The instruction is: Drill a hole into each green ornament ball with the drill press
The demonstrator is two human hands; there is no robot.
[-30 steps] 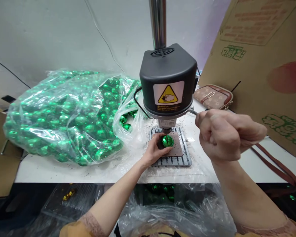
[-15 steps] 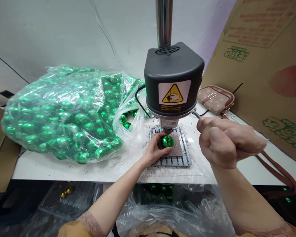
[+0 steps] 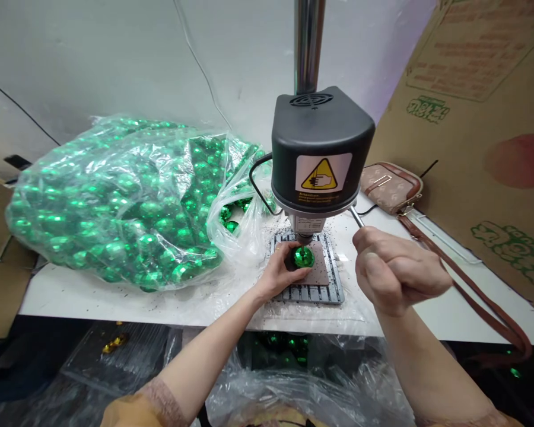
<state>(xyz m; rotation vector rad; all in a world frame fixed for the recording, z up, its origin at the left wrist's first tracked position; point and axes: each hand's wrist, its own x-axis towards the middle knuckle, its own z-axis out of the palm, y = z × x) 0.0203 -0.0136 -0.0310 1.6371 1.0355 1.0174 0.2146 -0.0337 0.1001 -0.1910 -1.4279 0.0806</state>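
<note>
Under the black bench drill press (image 3: 323,130) sits a shiny green faceted ball (image 3: 303,257). My left hand (image 3: 279,271) grips it from the left, thumb and fingers curved round its sides. The ball rests on a brownish square pad (image 3: 321,270) over the slotted metal base plate (image 3: 333,293). Just above the ball is the drill's chuck (image 3: 305,238); whether the bit is inside the ball I cannot tell. My right hand (image 3: 396,270) is closed in a fist round the metal feed lever (image 3: 356,216) at the drill's right side.
A large clear plastic bag (image 3: 115,201) full of green balls lies on the left of the white table (image 3: 160,305). Dark shavings surround the base. At the right are a patterned handbag (image 3: 389,187) and a tall cardboard box (image 3: 480,130). More green balls (image 3: 289,344) lie below the table edge.
My right hand has pulled the lever a little down and toward me. My left hand keeps hold of the ball. The whole view has shifted slightly.
</note>
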